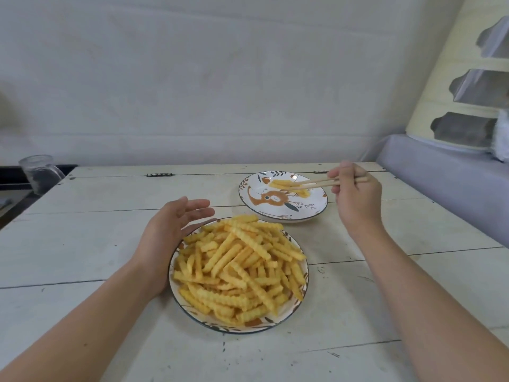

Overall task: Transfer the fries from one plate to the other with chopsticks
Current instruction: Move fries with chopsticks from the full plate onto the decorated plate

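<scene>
A near plate [192,317] with a dark rim holds a big heap of crinkle-cut fries [239,268]. Behind it to the right stands a second patterned plate [278,209] with a few fries [282,184] on its far side. My right hand [355,193] grips wooden chopsticks [311,183], whose tips reach over that far plate among the fries there. My left hand [170,230] lies with straight fingers against the left rim of the full plate.
The plates stand on a white plank table [96,244]. A clear glass jar [38,172] stands off the table's far left corner. A lilac-covered surface [446,186] borders the table on the right, and a white wall rises behind.
</scene>
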A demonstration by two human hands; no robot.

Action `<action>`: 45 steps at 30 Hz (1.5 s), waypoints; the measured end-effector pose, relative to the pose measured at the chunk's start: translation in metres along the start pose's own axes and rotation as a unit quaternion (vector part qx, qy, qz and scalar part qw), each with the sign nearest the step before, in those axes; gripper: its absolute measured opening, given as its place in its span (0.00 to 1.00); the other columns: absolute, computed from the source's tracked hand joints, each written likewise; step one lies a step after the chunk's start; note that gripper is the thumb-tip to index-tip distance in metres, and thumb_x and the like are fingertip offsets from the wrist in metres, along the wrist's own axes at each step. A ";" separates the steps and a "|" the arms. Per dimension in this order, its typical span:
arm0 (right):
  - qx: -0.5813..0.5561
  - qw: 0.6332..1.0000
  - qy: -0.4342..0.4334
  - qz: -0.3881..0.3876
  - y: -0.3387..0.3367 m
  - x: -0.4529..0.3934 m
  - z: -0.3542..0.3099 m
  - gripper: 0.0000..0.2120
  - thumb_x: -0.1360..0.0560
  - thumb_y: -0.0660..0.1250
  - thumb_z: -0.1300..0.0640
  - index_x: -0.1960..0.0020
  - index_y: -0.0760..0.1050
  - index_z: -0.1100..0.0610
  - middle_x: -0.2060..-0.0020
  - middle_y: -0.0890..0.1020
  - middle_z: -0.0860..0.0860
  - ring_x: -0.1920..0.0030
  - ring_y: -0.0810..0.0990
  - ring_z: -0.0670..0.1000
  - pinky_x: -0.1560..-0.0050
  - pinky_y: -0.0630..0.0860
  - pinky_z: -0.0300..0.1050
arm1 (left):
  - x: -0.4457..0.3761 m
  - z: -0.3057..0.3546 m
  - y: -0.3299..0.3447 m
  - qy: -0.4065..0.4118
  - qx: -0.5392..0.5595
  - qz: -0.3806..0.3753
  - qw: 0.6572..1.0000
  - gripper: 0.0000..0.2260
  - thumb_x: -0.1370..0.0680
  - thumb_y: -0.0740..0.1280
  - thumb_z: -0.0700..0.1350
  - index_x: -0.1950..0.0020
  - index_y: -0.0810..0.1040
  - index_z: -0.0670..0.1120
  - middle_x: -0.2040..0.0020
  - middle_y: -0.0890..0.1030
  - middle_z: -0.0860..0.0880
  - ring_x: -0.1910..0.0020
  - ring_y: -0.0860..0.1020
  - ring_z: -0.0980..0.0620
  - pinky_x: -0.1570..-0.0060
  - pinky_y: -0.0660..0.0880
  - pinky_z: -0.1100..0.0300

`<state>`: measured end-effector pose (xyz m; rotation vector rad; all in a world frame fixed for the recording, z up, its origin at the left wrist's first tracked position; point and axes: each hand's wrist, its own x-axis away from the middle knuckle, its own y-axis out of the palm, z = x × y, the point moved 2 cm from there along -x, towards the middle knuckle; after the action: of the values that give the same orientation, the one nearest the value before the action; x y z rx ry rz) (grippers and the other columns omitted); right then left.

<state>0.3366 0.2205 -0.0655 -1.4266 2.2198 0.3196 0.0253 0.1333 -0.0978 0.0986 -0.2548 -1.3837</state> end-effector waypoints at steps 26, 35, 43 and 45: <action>-0.186 0.966 0.106 0.143 -0.023 0.001 -0.038 0.27 0.15 0.55 0.45 0.67 0.74 0.58 0.77 0.69 0.52 0.77 0.65 0.48 0.75 0.60 0.38 | -0.001 0.000 -0.003 -0.001 -0.004 -0.007 1.000 0.21 0.14 0.58 0.54 0.35 0.83 0.44 0.39 0.87 0.44 0.36 0.83 0.42 0.34 0.77 0.42; -0.214 0.962 0.128 0.110 -0.077 0.045 -0.080 0.26 0.16 0.57 0.47 0.68 0.72 0.58 0.78 0.69 0.52 0.79 0.57 0.51 0.75 0.54 0.38 | 0.004 0.002 -0.001 0.002 0.002 0.001 1.000 0.20 0.14 0.57 0.54 0.36 0.83 0.44 0.38 0.86 0.44 0.39 0.84 0.43 0.43 0.78 0.46; -0.177 0.977 0.107 0.053 -0.083 0.062 -0.100 0.23 0.16 0.59 0.50 0.66 0.70 0.62 0.80 0.69 0.50 0.80 0.59 0.48 0.77 0.54 0.36 | 0.008 0.003 -0.001 0.005 0.002 -0.002 1.000 0.21 0.15 0.58 0.55 0.35 0.83 0.44 0.38 0.87 0.44 0.38 0.84 0.43 0.42 0.78 0.45; -0.178 0.977 0.104 0.057 -0.080 0.058 -0.101 0.23 0.16 0.59 0.50 0.66 0.69 0.61 0.80 0.70 0.49 0.80 0.59 0.47 0.78 0.54 0.36 | 0.008 0.003 -0.001 0.004 0.001 -0.001 1.000 0.21 0.15 0.58 0.55 0.35 0.83 0.44 0.38 0.87 0.44 0.38 0.84 0.42 0.42 0.78 0.45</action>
<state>0.3623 0.0957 -0.0042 -1.5764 2.5144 0.6630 0.0252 0.1256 -0.0936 0.1066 -0.2502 -1.3845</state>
